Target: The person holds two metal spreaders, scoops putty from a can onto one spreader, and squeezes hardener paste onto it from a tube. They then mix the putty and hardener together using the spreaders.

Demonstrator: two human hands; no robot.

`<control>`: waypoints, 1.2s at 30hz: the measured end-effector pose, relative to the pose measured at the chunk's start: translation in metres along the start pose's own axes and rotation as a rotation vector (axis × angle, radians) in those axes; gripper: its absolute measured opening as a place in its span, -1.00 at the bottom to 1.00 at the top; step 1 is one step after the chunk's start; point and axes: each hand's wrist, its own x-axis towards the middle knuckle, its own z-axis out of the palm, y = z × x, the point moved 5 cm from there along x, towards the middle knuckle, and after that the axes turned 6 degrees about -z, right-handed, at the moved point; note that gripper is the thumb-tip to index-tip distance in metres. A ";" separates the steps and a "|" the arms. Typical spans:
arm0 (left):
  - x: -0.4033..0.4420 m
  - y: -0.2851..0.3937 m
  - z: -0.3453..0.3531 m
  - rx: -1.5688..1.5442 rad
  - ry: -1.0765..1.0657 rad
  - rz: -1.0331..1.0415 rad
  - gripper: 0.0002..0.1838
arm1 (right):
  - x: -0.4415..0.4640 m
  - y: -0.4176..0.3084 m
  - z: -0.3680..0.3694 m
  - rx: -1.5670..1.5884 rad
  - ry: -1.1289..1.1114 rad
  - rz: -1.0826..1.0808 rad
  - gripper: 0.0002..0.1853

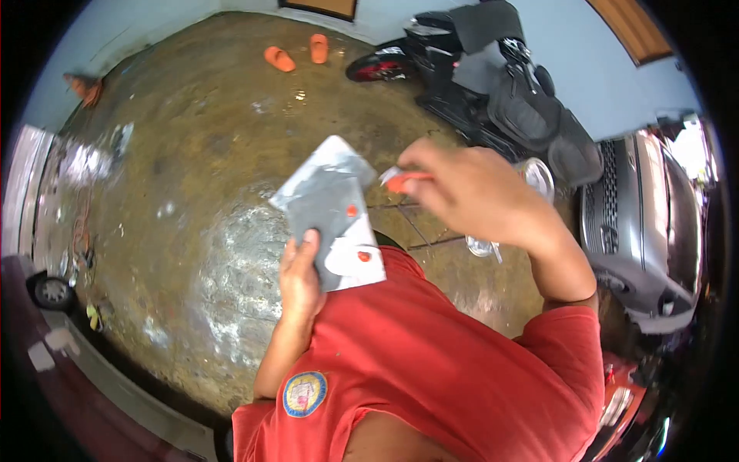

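My left hand (299,269) grips a flat board (312,196) from its lower left side, thumb on top. Smooth grey paste is spread over the board, with a patch of white paste (350,262) near its lower right edge. Two small orange-red dabs (352,210) sit on these surfaces, one on the grey and one on the white. Just right of the board, my right hand (469,189) is closed around a small orange thing with a whitish end (404,181). Motion blurs it, so its kind is unclear. It is apart from the board.
Behind my right hand stand a round can (539,179) and a lower silvery container (481,246) near a thin metal frame (419,227). A black motorcycle (454,69) leans by the wall, with orange sandals (281,58) nearby. Cars (643,215) flank the wet-looking floor (208,154).
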 end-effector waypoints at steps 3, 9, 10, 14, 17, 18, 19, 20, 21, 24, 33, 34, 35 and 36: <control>0.010 0.001 -0.026 -0.027 0.100 0.044 -0.52 | -0.043 0.061 -0.012 0.341 0.070 0.289 -0.79; 0.013 0.022 -0.059 0.016 0.167 0.160 -0.58 | -0.178 0.258 0.109 0.501 0.243 0.680 -0.81; 0.013 0.024 -0.063 0.026 0.181 0.166 -0.56 | -0.207 0.284 0.139 0.514 0.261 0.767 -0.82; 0.011 0.029 -0.069 0.060 0.186 0.182 -0.54 | -0.276 0.325 0.232 0.234 0.289 0.682 -0.81; 0.011 0.031 -0.070 0.117 0.215 0.159 -0.49 | -0.275 0.304 0.248 0.180 0.223 0.606 -0.85; 0.010 0.031 -0.070 0.139 0.224 0.151 -0.46 | -0.274 0.304 0.253 0.124 0.201 0.591 -0.85; 0.009 0.030 -0.070 0.142 0.213 0.142 -0.46 | -0.271 0.313 0.261 0.069 0.181 0.574 -0.85; 0.009 0.029 -0.068 0.145 0.201 0.134 -0.46 | -0.266 0.323 0.269 0.014 0.163 0.556 -0.86; 0.008 0.027 -0.067 0.148 0.191 0.127 -0.46 | -0.262 0.334 0.275 0.030 0.155 0.577 -0.86; 0.005 0.028 -0.061 0.157 0.184 0.134 -0.49 | -0.243 0.353 0.279 -0.066 0.070 0.510 -0.88; 0.002 0.025 -0.074 0.143 0.250 0.153 -0.53 | -0.246 0.338 0.264 -0.276 0.296 0.804 -0.58; 0.002 0.025 -0.074 0.140 0.249 0.154 -0.54 | -0.250 0.337 0.264 -0.277 0.330 0.811 -0.57; 0.002 0.025 -0.075 0.136 0.247 0.156 -0.55 | -0.254 0.335 0.263 -0.277 0.365 0.816 -0.57; 0.003 0.024 -0.076 0.117 0.222 0.142 -0.56 | -0.259 0.330 0.260 -0.315 0.403 0.807 -0.57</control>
